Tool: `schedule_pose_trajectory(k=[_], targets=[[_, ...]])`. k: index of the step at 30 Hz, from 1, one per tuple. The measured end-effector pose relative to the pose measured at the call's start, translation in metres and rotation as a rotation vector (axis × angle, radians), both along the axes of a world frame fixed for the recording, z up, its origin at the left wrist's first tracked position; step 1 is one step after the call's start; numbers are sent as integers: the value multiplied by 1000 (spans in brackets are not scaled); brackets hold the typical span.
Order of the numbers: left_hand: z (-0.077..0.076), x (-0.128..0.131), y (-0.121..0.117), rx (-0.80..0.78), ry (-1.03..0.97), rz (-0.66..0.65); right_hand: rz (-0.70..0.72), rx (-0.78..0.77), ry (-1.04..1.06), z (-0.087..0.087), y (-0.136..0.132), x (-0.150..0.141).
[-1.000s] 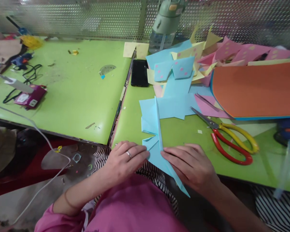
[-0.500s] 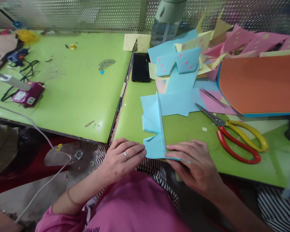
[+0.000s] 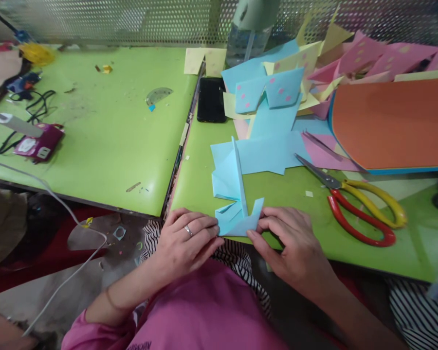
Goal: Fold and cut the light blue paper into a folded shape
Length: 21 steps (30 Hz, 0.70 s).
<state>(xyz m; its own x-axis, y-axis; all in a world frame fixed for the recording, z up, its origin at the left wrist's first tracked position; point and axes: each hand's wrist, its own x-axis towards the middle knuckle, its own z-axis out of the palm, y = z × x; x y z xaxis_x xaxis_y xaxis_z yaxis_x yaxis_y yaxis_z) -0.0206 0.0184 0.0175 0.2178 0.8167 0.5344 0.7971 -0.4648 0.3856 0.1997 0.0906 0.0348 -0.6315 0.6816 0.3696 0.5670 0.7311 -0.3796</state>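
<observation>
A light blue sheet of paper (image 3: pixel 225 183), notched on its left side and folded along its right, lies at the table's near edge. Its bottom edge is turned up into a flap that slants to the right. My left hand (image 3: pixel 190 237), with a ring on one finger, is closed on the paper's lower left corner, fingers together. Thumb and fingers of my right hand (image 3: pixel 292 243) pinch the flap at the lower right corner. Red-and-yellow-handled scissors (image 3: pixel 336 187) lie partly open to the right, with tweezers (image 3: pixel 323 146) just beyond them.
Blue, yellow and pink paper pieces (image 3: pixel 270 92) are heaped behind, beside an orange sheet stack (image 3: pixel 394 121). A black phone (image 3: pixel 211 99) and a bottle (image 3: pixel 250 39) stand near the table seam. A protractor (image 3: pixel 159 96) and a purple power adapter (image 3: pixel 40 141) lie left.
The bottom strip of the blue paper, flat before, is now folded up with its end pointing up and right. My right hand has shifted slightly, following the flap.
</observation>
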Motion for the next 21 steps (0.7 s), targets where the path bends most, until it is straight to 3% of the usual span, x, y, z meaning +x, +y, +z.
schedule_pose_trajectory(k=[7, 17, 21], targets=[[-4, 10, -4, -28, -77, 94, -24, -21, 11, 0, -2, -5], [-13, 7, -6, 27, -48, 71, -40, -28, 3, -1, -2, -4], [-17, 6, -9, 117, 23, 51, -30, -30, 7, 0, -2, -5]])
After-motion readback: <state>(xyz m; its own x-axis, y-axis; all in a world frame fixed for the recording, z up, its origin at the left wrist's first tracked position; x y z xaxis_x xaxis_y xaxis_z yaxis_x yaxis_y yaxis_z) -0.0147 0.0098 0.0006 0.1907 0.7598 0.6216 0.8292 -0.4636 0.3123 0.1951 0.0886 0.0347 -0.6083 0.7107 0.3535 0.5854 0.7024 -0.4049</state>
